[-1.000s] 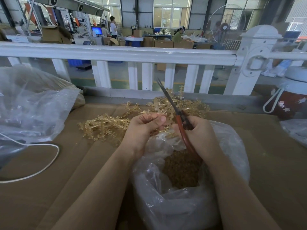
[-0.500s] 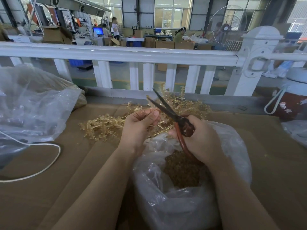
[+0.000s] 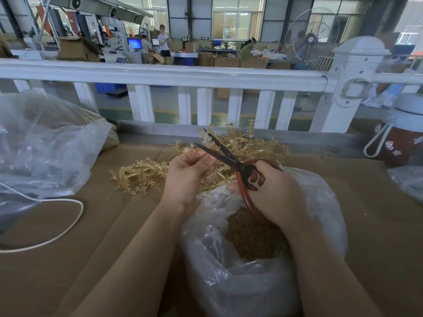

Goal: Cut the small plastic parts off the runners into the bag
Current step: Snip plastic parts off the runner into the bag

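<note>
- Workshop floor with cartons and seated workers lies beyond a white railing (image 3: 164,75); the work surface is a cardboard-covered table (image 3: 68,259) on the near side of that railing
- Bag (image 3: 247,287), clear plastic, stands open-mouthed on the table below the railing, part-filled with small amber parts (image 3: 249,236)
- Runners (image 3: 146,175), amber, lie heaped between the bag and the railing
- Left hand (image 3: 186,177) is just beyond the bag's mouth, fingers curled, pinching a runner piece at the fingertips
- Right hand (image 3: 272,195) is over the bag's mouth, fingers wrapped through the red handles of the scissors (image 3: 229,159)
- Scissors blades stand parted, tips pointing towards the railing, lower blade beside the left fingertips
- Second clear bag (image 3: 43,152) and white cable (image 3: 64,234) lie left of the bag; a red jug (image 3: 402,145) right of it
</note>
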`<action>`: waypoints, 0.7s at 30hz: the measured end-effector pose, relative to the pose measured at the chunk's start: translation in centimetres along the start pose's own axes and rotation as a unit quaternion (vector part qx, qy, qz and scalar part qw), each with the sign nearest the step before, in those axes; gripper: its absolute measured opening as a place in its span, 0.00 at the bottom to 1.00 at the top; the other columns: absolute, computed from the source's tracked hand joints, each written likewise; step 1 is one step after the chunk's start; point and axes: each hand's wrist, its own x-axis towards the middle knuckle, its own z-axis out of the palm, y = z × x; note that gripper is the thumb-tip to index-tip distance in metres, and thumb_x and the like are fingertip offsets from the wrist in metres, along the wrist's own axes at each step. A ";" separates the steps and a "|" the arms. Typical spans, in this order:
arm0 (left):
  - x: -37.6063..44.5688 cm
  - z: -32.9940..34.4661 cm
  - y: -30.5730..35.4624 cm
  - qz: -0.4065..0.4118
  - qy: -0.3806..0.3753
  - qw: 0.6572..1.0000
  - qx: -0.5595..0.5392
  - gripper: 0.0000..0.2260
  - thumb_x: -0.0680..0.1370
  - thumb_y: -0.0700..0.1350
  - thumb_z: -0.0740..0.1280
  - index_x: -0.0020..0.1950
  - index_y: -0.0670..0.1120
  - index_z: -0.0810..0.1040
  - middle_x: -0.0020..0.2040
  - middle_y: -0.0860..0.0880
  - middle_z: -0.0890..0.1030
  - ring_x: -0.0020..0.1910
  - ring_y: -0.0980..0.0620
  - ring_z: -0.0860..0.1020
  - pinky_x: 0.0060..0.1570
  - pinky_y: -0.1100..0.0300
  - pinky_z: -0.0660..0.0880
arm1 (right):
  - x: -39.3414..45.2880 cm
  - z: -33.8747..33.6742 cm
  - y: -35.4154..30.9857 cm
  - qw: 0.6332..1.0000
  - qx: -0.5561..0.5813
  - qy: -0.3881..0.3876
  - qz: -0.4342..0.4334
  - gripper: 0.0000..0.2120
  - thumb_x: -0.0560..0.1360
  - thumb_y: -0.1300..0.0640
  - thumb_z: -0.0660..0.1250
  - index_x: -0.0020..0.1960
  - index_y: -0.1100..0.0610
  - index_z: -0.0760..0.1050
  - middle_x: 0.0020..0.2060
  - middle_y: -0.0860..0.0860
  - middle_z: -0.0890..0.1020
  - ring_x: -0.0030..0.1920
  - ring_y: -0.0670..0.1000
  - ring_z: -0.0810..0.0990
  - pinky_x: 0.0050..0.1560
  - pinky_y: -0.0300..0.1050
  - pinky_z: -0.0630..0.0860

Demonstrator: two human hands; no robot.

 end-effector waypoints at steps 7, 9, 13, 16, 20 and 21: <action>-0.1 0.0 0.2 0.016 -0.007 1.000 0.000 0.10 0.77 0.32 0.67 0.41 0.43 0.84 0.33 0.50 0.81 0.32 0.57 0.75 0.35 0.67 0.73 | 0.0 0.0 -0.4 0.999 -0.041 0.036 -0.001 0.33 0.61 0.19 0.59 0.42 0.47 0.75 0.33 0.37 0.76 0.34 0.36 0.74 0.32 0.31 0.65; 0.0 -0.1 0.2 0.020 -0.012 1.000 0.002 0.11 0.77 0.32 0.67 0.40 0.44 0.84 0.33 0.50 0.81 0.32 0.57 0.74 0.35 0.67 0.73 | 0.0 0.0 -0.4 0.998 -0.039 0.039 -0.001 0.32 0.61 0.19 0.59 0.41 0.47 0.75 0.32 0.37 0.75 0.34 0.35 0.73 0.32 0.32 0.66; 0.1 -0.1 0.1 0.024 -0.017 1.000 0.009 0.16 0.77 0.32 0.67 0.35 0.48 0.85 0.33 0.50 0.81 0.33 0.56 0.74 0.36 0.66 0.72 | 0.0 0.0 -0.3 0.998 -0.046 0.033 -0.006 0.34 0.61 0.18 0.57 0.44 0.47 0.76 0.33 0.37 0.77 0.35 0.35 0.73 0.33 0.30 0.66; 0.1 -0.2 0.1 0.033 -0.014 0.999 0.023 0.17 0.77 0.32 0.67 0.34 0.49 0.85 0.32 0.51 0.81 0.33 0.55 0.74 0.37 0.66 0.73 | 0.0 0.0 -0.2 0.998 -0.048 0.031 -0.007 0.34 0.62 0.17 0.56 0.46 0.45 0.75 0.35 0.36 0.77 0.36 0.35 0.72 0.34 0.33 0.68; -0.1 -0.1 0.2 0.053 -0.015 0.998 0.038 0.19 0.78 0.31 0.66 0.34 0.49 0.86 0.32 0.53 0.82 0.31 0.59 0.77 0.36 0.68 0.74 | 0.1 0.0 -0.3 0.998 -0.048 0.032 -0.003 0.36 0.61 0.16 0.53 0.46 0.45 0.75 0.34 0.35 0.76 0.35 0.34 0.71 0.33 0.33 0.66; -0.2 -0.1 0.2 0.055 -0.012 0.998 0.037 0.18 0.78 0.31 0.66 0.34 0.49 0.86 0.32 0.53 0.82 0.32 0.59 0.77 0.37 0.68 0.74 | 0.0 0.0 -0.4 0.998 -0.051 0.035 -0.004 0.34 0.61 0.16 0.54 0.45 0.44 0.75 0.33 0.35 0.75 0.34 0.34 0.71 0.32 0.33 0.65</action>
